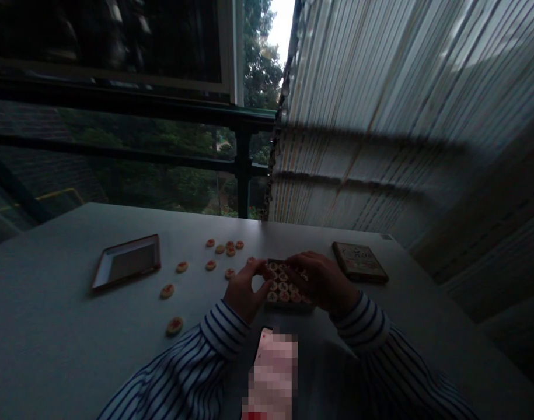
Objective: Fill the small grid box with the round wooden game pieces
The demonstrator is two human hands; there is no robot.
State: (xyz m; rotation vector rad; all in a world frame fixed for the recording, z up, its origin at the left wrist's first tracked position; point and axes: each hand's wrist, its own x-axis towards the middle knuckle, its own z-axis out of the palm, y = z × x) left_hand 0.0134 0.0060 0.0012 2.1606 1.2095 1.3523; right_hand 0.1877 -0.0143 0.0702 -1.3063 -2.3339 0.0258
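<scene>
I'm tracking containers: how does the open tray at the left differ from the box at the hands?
The box holds rows of round pieces, while the tray shows its flat inner floor. The left hand and right hand are at the box; the tray lies apart from both. The tray sits askew to the person, the box squarer. Both are rectangular and lie on the table.

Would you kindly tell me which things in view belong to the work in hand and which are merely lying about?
Belonging, it seems: box at the left hand and right hand; round pieces inside; loose pieces; perhaps shallow tray.

Apparently lying about: phone; patterned flat object, link unclear.
</scene>
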